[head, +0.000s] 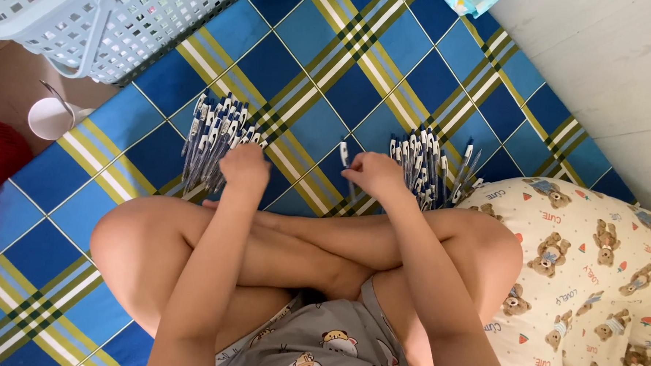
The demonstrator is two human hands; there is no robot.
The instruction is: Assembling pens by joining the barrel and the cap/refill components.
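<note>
Blue, green and yellow plaid mat (419, 55) covers the floor, with a person sitting cross-legged on it, seen from above. Left hand (244, 166) rests knuckles-up at the near edge of the left pile of pens (214, 138); the fingers are curled under, and I cannot tell whether they grip anything. Right hand (373, 174) is closed around a single pen (345, 156), whose white end points up and away from the body, long axis running roughly away from the person. Right pile of pens (425, 169) lies just beside that hand, pens mostly parallel, pointing away. Two piles; the pens in each are too many and too overlapped to count. White plastic basket (113, 13) is cut off at top left, a white cup (50, 117) sits off the mat, and a bear-print pillow (592, 268) lies at right, partly out of frame.
</note>
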